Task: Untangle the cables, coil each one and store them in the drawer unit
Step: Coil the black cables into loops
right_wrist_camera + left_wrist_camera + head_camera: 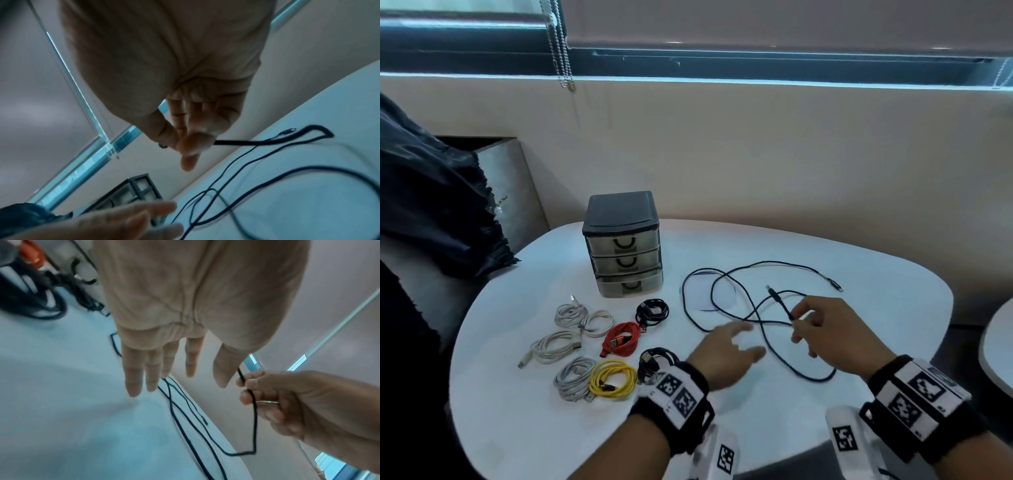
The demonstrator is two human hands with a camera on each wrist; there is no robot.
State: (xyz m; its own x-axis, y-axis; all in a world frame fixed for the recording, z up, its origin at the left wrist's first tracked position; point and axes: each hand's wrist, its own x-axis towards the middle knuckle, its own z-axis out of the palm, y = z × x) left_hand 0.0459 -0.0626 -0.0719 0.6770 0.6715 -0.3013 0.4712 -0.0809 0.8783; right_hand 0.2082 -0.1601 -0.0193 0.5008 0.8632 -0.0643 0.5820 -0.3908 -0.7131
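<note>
While the right hand (825,329) pinches the long black cable (743,294) between thumb and forefinger close behind one plug, the other fingers (189,134) are loosely curled and that plug end sticks up and away toward the window. From the pinch the cable runs leftward, crosses itself in several loose loops on the white tabletop (859,260), and ends at a far plug lying to the right, well apart from both hands. The left hand (726,349) hovers flat with straight, spread fingers and holds nothing; it is just above a strand near the crossing, so it looks the nearer one for gathering the first loop. Counted: one uncoiled cable, eight coiled ones to the left (four white, two black, one red, one yellow), and one drawer unit (623,246) with three drawers, all apparently closed.
</note>
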